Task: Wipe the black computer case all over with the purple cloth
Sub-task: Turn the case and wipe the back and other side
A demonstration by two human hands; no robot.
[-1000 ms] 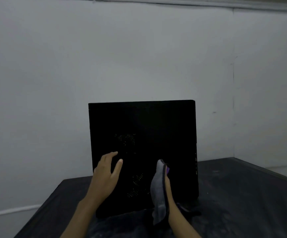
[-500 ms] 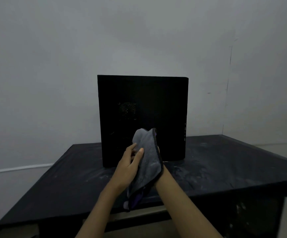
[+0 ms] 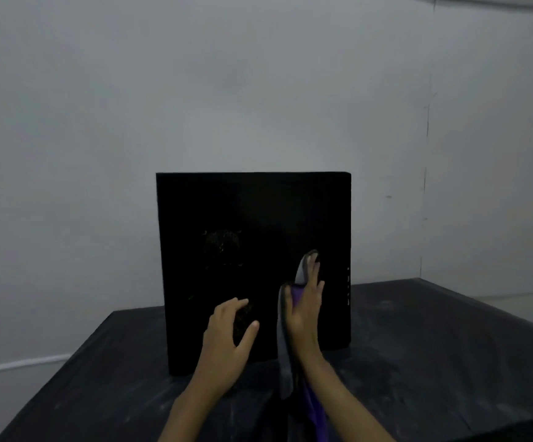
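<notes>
Low on the wall at the far left runs a pale strip (image 3: pixel 19 365), just behind the left edge of the dark, dust-streaked surface (image 3: pixel 434 346). The black computer case (image 3: pixel 258 212) stands upright near the middle of the far edge. Its broad side panel faces the person, so that is the face easiest to reach first. A faint patch of vent holes (image 3: pixel 223 247) shows on the left half of that panel.

In front of the panel's lower part the left hand (image 3: pixel 226 342) is raised with loosely curved, spread fingers and grasps nothing. Whether its fingertips touch the panel cannot be told. It looks placed to steady the case against the push of wiping.

Just to its right the right hand (image 3: pixel 305 314) stands edge-on with straight fingers pointing up. The purple cloth (image 3: pixel 285 355) is draped over the fingers and hangs below the wrist toward the near edge. Its grey side faces left, and the thumb appears to pin it to the palm. Holding it flat like this gives a wide pad for the panel. No contact is visible yet, so wiping seems about to begin.

A row of small light marks (image 3: pixel 348 285) runs down the case's right edge, and a wall seam (image 3: pixel 426 154) rises beyond the far right corner.
</notes>
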